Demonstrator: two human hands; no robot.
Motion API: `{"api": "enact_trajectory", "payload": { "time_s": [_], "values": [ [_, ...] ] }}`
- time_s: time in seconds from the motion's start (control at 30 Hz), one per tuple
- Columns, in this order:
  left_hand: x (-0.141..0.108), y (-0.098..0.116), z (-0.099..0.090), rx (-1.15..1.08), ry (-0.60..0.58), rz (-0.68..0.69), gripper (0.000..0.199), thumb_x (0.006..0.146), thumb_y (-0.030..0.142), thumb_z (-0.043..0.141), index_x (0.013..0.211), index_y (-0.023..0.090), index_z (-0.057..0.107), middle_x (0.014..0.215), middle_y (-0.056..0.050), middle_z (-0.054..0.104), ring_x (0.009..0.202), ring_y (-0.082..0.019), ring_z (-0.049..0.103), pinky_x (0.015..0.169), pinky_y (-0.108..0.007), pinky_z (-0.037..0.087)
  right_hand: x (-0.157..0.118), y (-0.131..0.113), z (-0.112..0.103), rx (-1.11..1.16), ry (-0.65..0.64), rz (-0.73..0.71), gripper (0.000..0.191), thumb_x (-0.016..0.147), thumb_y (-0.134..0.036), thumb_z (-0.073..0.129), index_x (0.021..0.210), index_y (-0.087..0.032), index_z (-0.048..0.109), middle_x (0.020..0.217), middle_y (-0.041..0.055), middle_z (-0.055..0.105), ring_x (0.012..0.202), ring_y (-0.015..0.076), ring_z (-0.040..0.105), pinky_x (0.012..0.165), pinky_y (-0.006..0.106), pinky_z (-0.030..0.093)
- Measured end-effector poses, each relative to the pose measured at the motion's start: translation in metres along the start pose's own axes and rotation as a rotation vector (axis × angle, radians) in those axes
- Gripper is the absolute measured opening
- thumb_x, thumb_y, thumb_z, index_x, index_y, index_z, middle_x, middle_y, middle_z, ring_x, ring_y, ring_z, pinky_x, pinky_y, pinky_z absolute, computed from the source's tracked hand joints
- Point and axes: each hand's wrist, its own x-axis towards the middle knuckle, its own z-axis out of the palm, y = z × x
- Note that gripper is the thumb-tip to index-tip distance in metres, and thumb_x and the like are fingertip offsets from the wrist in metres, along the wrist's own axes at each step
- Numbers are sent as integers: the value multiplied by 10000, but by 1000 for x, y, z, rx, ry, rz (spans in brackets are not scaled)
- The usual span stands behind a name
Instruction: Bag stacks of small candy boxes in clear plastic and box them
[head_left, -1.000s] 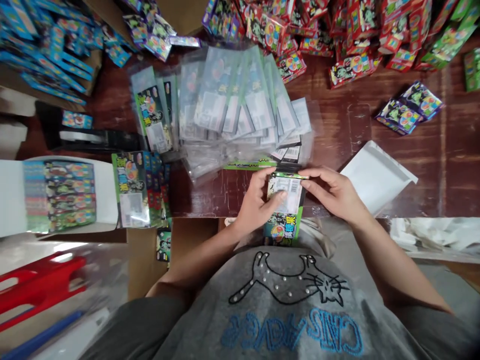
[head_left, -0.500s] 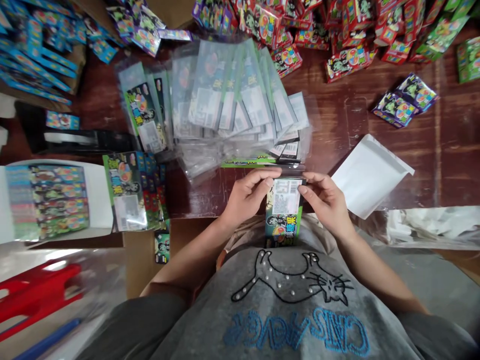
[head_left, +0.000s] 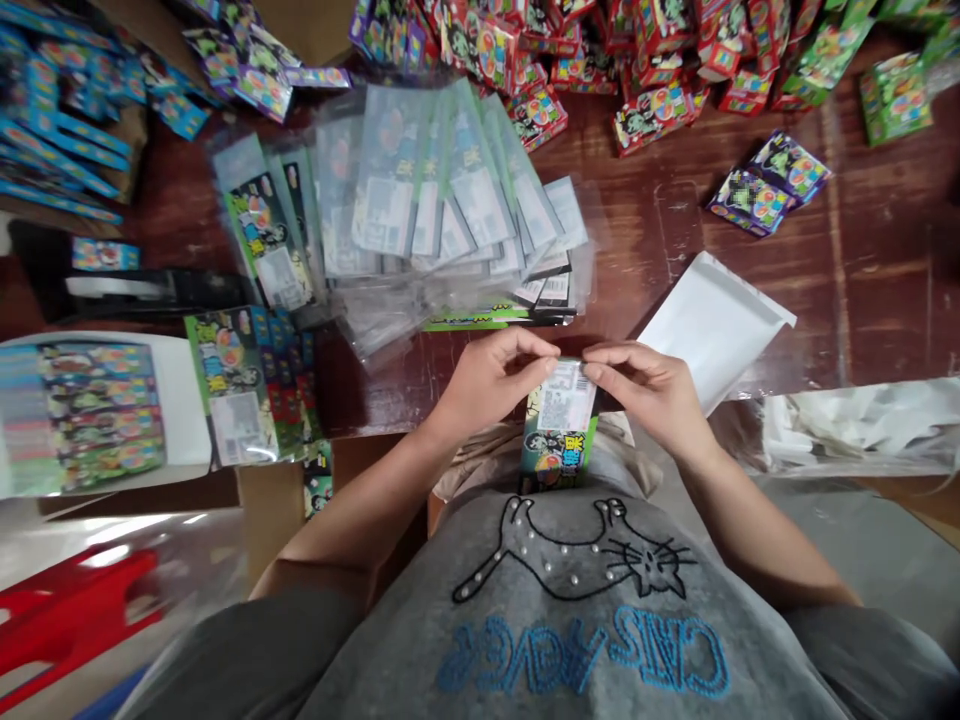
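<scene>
Between my hands, over my lap at the table's near edge, is a flat printed candy packet [head_left: 561,420] with green and black print and a white label. My left hand [head_left: 504,378] pinches its upper left corner between thumb and fingers. At the upper right corner, my right hand [head_left: 645,385] grips it the same way. The packet's top edge runs between the two sets of fingertips, and its lower end hangs toward my shirt. Just beyond my hands lies a spread pile of clear plastic bags [head_left: 420,190] with printed cards inside.
Red candy boxes [head_left: 480,50] are heaped at the back, with blue ones [head_left: 67,110] at far left. Two purple boxes [head_left: 769,185] and a white paper sheet [head_left: 712,325] lie to the right. A white tray [head_left: 184,400] of small boxes stands at left.
The clear flap standing above the packet's top edge has been folded down, and my fingertips have come closer together along that edge. The whole view has shifted slightly.
</scene>
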Motion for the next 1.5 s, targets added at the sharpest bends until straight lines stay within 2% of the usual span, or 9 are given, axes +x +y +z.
{"api": "enact_trajectory", "payload": {
  "time_s": [0.23, 0.5, 0.57, 0.73, 0.87, 1.03, 1.2, 1.4, 1.5],
  "values": [
    [15, 23, 6, -10, -78, -76, 150, 915, 338, 798, 871, 198, 826, 907, -36, 843, 824, -146, 758, 786, -273, 598, 7, -10, -12, 357, 11, 331, 310, 703, -468, 1004, 847, -247, 842, 836, 2, 824, 681, 137, 707, 718, 322, 639],
    [13, 6, 20, -55, -156, 57, 223, 865, 407, 901, 917, 214, 801, 1051, -58, 857, 959, -185, 804, 921, -343, 657, -15, -7, -44, 15, -114, -53, 183, 959, -496, 811, 941, -328, 882, 1159, 26, 848, 1080, 224, 788, 1010, 446, 645],
    [23, 8, 27, -13, -226, 114, 173, 920, 368, 849, 913, 210, 779, 1038, -64, 849, 950, -178, 803, 910, -340, 653, -11, -7, -66, -164, -82, -183, 182, 1003, -488, 762, 982, -343, 871, 1220, 32, 826, 1141, 238, 767, 1032, 465, 623],
    [73, 22, 70, 206, -579, 370, 48, 954, 248, 775, 924, 226, 745, 1569, -129, 668, 1427, -272, 678, 1157, -471, 570, 37, 6, -160, -670, 490, -273, 324, 1061, -572, 640, 1151, -291, 773, 1151, 94, 778, 1052, 274, 697, 988, 495, 545],
    [100, 20, 108, 351, -734, 375, 89, 917, 175, 775, 893, 222, 705, 1760, -134, 446, 1612, -332, 486, 1232, -544, 515, 71, 27, -202, -775, 326, -211, 318, 845, -491, 876, 1016, -246, 768, 941, 69, 789, 896, 280, 689, 919, 498, 530],
    [105, 5, 117, 368, -723, 316, 69, 927, 179, 756, 920, 212, 696, 1767, -178, 415, 1638, -337, 437, 1261, -545, 487, 78, 35, -197, -888, 179, -189, 316, 830, -379, 815, 1109, -229, 810, 1005, 98, 806, 953, 306, 710, 971, 512, 497],
    [107, 2, 118, 333, -714, 328, 89, 919, 181, 761, 892, 220, 686, 1745, -160, 461, 1595, -334, 509, 1234, -538, 517, 76, 19, -193, -846, 76, -232, 129, 898, -369, 728, 859, -257, 779, 852, 45, 767, 853, 256, 688, 965, 500, 501],
    [103, 7, 112, 342, -658, 326, 45, 914, 187, 743, 899, 211, 707, 1647, -160, 580, 1464, -315, 639, 1150, -493, 566, 36, -37, -177, -336, 145, -149, 259, 952, -524, 785, 989, -285, 694, 966, 50, 740, 843, 200, 661, 802, 389, 557],
    [93, 10, 96, 270, -607, 312, 59, 935, 245, 722, 986, 216, 714, 1331, -129, 749, 1160, -238, 752, 990, -402, 602, 14, -56, -154, -145, -55, -61, 367, 919, -532, 842, 1107, -304, 625, 921, 20, 719, 798, 184, 661, 754, 359, 567]
  ]
}}
